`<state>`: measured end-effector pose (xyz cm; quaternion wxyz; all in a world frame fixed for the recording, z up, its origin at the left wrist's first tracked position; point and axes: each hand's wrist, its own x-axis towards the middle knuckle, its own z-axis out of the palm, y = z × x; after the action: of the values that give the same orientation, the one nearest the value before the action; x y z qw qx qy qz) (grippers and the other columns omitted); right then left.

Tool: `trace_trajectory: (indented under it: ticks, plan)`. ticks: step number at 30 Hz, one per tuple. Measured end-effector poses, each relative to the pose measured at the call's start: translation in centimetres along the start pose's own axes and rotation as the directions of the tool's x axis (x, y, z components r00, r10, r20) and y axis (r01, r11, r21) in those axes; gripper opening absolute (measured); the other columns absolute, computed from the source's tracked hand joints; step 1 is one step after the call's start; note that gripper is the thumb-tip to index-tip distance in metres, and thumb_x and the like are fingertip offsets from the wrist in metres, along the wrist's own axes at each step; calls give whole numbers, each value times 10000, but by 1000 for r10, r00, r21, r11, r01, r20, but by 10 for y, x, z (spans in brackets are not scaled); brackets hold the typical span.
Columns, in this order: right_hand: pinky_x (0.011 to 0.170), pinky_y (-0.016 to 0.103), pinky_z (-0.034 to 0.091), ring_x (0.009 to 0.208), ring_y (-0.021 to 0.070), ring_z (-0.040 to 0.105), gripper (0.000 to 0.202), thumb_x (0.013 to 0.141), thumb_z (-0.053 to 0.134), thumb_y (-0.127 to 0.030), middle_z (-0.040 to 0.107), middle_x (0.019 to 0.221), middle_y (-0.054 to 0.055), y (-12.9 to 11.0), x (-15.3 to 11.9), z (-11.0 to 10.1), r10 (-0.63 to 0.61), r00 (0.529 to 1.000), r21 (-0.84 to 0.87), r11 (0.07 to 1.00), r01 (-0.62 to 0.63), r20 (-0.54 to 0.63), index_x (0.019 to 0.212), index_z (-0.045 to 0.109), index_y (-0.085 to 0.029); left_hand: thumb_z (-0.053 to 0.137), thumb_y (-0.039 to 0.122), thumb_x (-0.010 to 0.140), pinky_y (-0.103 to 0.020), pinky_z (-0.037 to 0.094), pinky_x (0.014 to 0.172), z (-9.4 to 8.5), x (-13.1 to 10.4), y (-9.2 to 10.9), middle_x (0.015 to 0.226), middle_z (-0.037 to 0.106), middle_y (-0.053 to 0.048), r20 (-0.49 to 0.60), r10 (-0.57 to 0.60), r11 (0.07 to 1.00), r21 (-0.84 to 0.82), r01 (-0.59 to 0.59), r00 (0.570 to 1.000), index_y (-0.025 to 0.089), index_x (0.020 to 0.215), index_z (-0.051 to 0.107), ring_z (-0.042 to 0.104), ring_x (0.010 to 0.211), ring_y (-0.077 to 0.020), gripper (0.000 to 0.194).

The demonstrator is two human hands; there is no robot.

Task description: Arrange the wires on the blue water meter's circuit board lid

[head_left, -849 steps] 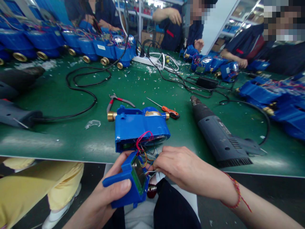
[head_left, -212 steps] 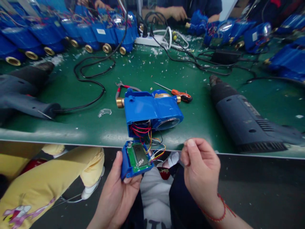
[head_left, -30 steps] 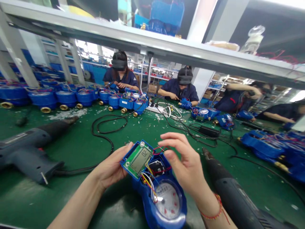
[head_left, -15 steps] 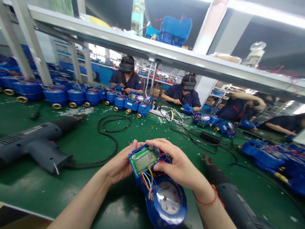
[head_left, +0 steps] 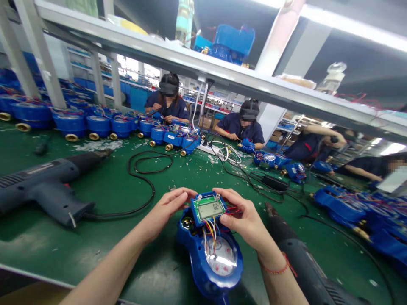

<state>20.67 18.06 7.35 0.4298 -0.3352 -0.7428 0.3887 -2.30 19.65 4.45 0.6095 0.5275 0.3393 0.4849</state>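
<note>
A blue water meter point(head_left: 197, 262) lies on the green bench in front of me, its round dial point(head_left: 221, 256) facing up. Over its upper end sits a tilted display module point(head_left: 210, 208), a green board with a small screen in a blue case. Coloured wires point(head_left: 211, 231) run from it to the meter body. My right hand point(head_left: 246, 214) grips the module's right side between thumb and fingers. At the module's upper left is my left hand point(head_left: 168, 209), fingers stretched toward its edge; whether the fingertips touch it is unclear. An open cavity point(head_left: 187, 223) shows left of the module.
Heat guns lie left point(head_left: 47, 182) and right point(head_left: 302, 258), with a black cable point(head_left: 152, 186) curling behind. Rows of blue meters point(head_left: 98, 126) line the back; more lie right point(head_left: 340, 207). A shelf point(head_left: 159, 51) crosses overhead. Several people work opposite, near a white power strip point(head_left: 210, 148).
The display module has shifted right and become more level, baring the cavity at the meter's upper left. My left hand has loosened from the module's side; my right hand has moved to its right edge.
</note>
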Motion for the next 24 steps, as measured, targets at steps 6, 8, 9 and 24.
trace_trajectory:
  ticks: [6, 8, 9, 24]
  plan:
    - [923, 292, 422, 1054, 206, 545, 547, 804, 706, -523, 568, 1126, 52, 0, -4, -2, -13, 1000, -67, 998, 11, -25, 1266, 620, -245, 628, 546, 832, -275, 420, 929, -1, -3, -5, 1062, 717, -13, 150, 61, 995, 69, -72, 987, 268, 1050, 733, 592, 1075, -220, 369]
    - [926, 298, 426, 1057, 208, 547, 554, 810, 695, -534, 565, 1128, 58, 1, -6, -2, -13, 999, -88, 996, 11, -31, 1270, 617, -237, 630, 549, 828, -283, 439, 918, -2, -2, -6, 1084, 714, -23, 192, 83, 990, 94, -103, 978, 263, 1089, 718, 599, 1069, -228, 397]
    - [927, 302, 428, 1058, 210, 552, 558, 813, 688, -539, 565, 1135, 62, 1, -7, -2, -12, 1000, -88, 996, 9, -28, 1274, 613, -234, 632, 552, 825, -289, 454, 901, -2, -1, -6, 1096, 711, -29, 214, 91, 988, 106, -116, 973, 259, 1114, 706, 606, 1059, -233, 418]
    - [1018, 267, 417, 1244, 184, 469, 564, 844, 681, -214, 462, 1344, 29, 21, -22, 9, -99, 957, 55, 991, 118, -271, 1366, 523, -357, 600, 545, 838, -359, 283, 1154, 15, -28, -32, 1400, 493, -79, -357, 153, 959, 277, -52, 921, 268, 1221, 490, 386, 1370, -263, 485]
